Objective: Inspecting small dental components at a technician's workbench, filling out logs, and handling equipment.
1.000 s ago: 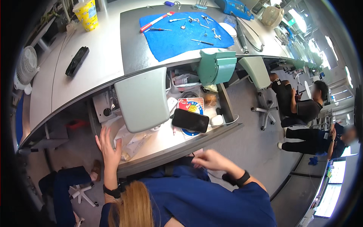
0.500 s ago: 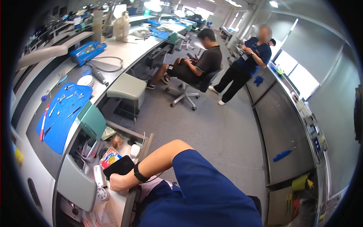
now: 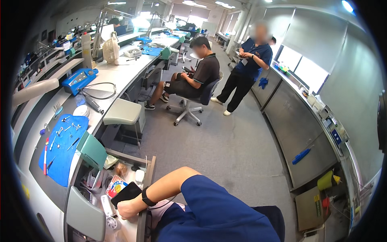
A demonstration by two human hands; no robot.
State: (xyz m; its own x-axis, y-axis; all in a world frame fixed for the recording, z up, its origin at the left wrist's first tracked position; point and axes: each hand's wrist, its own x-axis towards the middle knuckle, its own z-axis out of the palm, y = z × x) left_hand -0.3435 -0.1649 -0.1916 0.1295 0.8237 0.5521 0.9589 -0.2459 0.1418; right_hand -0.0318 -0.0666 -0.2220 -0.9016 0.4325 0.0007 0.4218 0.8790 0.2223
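My right hand [image 3: 127, 209] reaches into an open drawer [image 3: 150, 171] on the left, a black band on its wrist. Its fingers are closed at the lower edge of a flat black phone-like device [image 3: 126, 193], which it seems to hold; the fingertips are hidden. Beside the hand lie a white elongated case [image 3: 107, 205] and a small white round fan [image 3: 113, 223]. A red, white and yellow packet [image 3: 116, 186] sits just beyond the device, and a white rounded object [image 3: 140, 176] lies near the drawer's far corner. My left hand does not show.
On the bench, a blue mat [image 3: 64, 145] carries several small metal tools. A blue control box [image 3: 79, 80] with a cable stands farther along. Grey [image 3: 85, 213] and green [image 3: 92, 150] pads jut over the drawer. A seated person [image 3: 201, 72] and a standing person [image 3: 250, 60] are ahead.
The view has tilted up and turned slightly, so the room sits lower and further left in the picture. My right hand keeps its place at the black device in the drawer.
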